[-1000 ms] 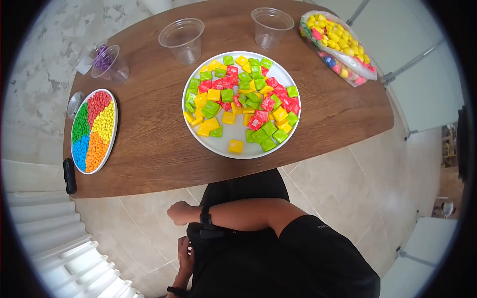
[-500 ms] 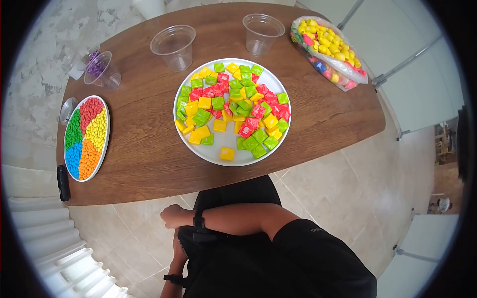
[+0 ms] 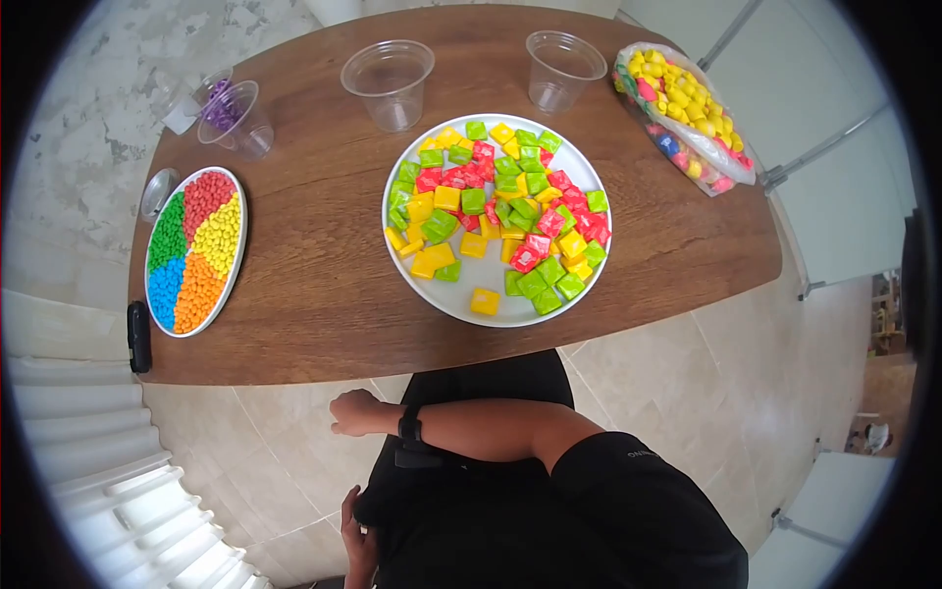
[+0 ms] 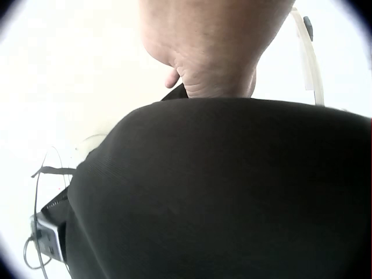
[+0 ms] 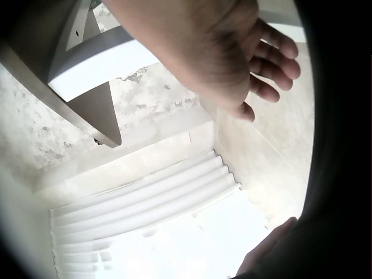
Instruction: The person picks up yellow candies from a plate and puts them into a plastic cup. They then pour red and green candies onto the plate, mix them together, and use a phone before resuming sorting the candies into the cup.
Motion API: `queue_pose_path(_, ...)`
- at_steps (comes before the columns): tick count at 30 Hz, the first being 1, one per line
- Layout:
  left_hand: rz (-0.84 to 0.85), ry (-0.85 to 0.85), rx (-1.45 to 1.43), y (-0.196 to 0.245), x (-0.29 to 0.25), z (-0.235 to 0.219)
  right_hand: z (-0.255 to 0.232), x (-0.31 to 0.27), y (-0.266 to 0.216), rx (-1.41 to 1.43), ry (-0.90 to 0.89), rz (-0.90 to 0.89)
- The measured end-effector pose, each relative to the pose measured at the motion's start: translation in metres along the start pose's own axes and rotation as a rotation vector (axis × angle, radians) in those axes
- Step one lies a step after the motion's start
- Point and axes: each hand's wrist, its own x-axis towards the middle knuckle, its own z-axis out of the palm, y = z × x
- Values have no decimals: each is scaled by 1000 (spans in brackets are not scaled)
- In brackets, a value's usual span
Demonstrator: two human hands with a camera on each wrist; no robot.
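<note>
My right forearm crosses in front of my body, and the right hand (image 3: 360, 413) hangs off the table's front edge. In the right wrist view that hand (image 5: 232, 64) has loosely bent fingers and holds nothing. Lower down, my left hand (image 3: 357, 535) is beside my black clothing with fingers relaxed. Black cloth hides most of its fingers in the left wrist view, where the back of the hand (image 4: 209, 46) shows. Nearest on the table is a white plate (image 3: 446, 296) of wrapped square candies (image 3: 484, 300) in yellow, green and red.
A smaller plate (image 3: 242, 257) at left holds small candies sorted by color. Clear plastic cups (image 3: 388, 83) stand behind, one at left with purple shreds (image 3: 226, 103). A bag (image 3: 687, 108) of colorful pieces lies at back right. A black device (image 3: 139, 337) sits at the left edge.
The head view shifts left and then back right. My left hand rises behind the right hand, then drops low beside my body. My right hand's fingers loosen slightly. The plates and cups stay put.
</note>
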Motion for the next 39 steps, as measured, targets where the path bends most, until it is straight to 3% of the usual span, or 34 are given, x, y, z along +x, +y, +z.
queue_pose_path(5, 9, 19, -9, 44, 42, 13, 4, -1, 2, -39, -42, -13)
queue_pose_path(9, 47, 6, 30, 16, 16, 2, -2, 2, 3, -41, -30, 3)
queue_pose_path(12, -12, 41, 85, -1, -20, -6, 0, 3, 7, -37, -25, 18)
queue_pose_path(14, -230, 160, -144, 6, -40, -3, 3, 2, 8, -39, -61, 24)
queue_pose_path(15, -120, 218, -142, 20, -41, -4, 4, 1, 8, -34, -68, 25)
queue_pose_path(16, -129, 220, -144, 18, -47, -14, 4, 1, 9, -31, -68, 33)
queue_pose_path(18, -360, 167, -122, 14, -55, -45, 2, -2, 10, -27, -85, 33)
queue_pose_path(20, -321, 375, -224, 38, -45, -67, 1, 0, 9, -8, -29, 36)
queue_pose_path(24, -342, 674, -508, 42, -4, -81, -18, -5, -11, 531, -414, 254)
queue_pose_path(26, -322, 728, -668, 20, 18, -70, -21, -1, -34, 772, -492, 209)
queue_pose_path(27, -293, 732, -832, 18, 31, -56, -23, -5, -51, 896, -456, 164)
queue_pose_path(28, -314, 568, -919, 0, 37, -50, -28, -6, -58, 1019, -392, 142)
queue_pose_path(29, -318, 529, -968, -13, 44, -37, -31, -2, -56, 1058, -357, 127)
queue_pose_path(30, -324, 510, -952, -14, 50, -25, -35, 1, -56, 1102, -310, 121)
queue_pose_path(32, -358, 296, -777, -26, 53, -14, -41, 3, -54, 1022, -242, 119)
queue_pose_path(34, -369, 259, -734, -27, 58, -2, -43, 3, -51, 829, -269, 12)
queue_pose_path(35, -372, 213, -676, -27, 58, 3, -37, 1, -56, 856, -175, 3)
queue_pose_path(39, -358, 245, -728, -34, 63, 11, -27, -4, -63, 829, -131, -26)
